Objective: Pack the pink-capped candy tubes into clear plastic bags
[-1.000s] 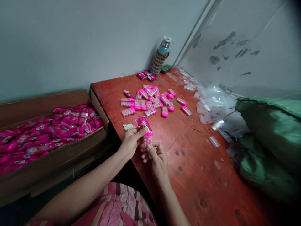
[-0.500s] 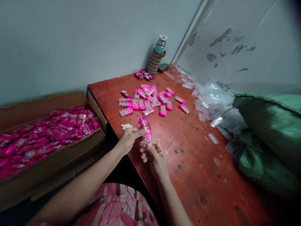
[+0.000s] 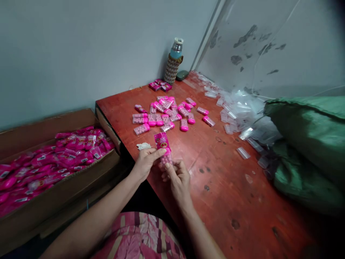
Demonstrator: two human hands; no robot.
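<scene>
Between my two hands is a clear candy container [image 3: 167, 157] with pink balls inside, a pink cap and a printed pink label sleeve [image 3: 161, 139] standing up past the cap. My left hand [image 3: 147, 162] pinches it from the left side near the cap, thumb on top. My right hand [image 3: 178, 177] grips its lower end with the thumb on the front; the other fingers curl behind it. Beyond the hands, several similar pink-capped containers [image 3: 167, 111] lie in a loose group on the red table [image 3: 215, 172]. One small labelled piece [image 3: 140, 108] lies at the group's left.
At the left stands a cardboard box [image 3: 105, 162] full of pink packs [image 3: 81, 142]. A bottle in a knitted cover [image 3: 172, 66] and stacks of pink labels [image 3: 160, 85] are at the back. Clear plastic sleeves [image 3: 237, 109] and a green sack [image 3: 304, 144] lie at the right.
The view has shifted slightly, so the scene sits a little further left. Both hands keep hold of the candy container, and its label now faces the camera more squarely.
</scene>
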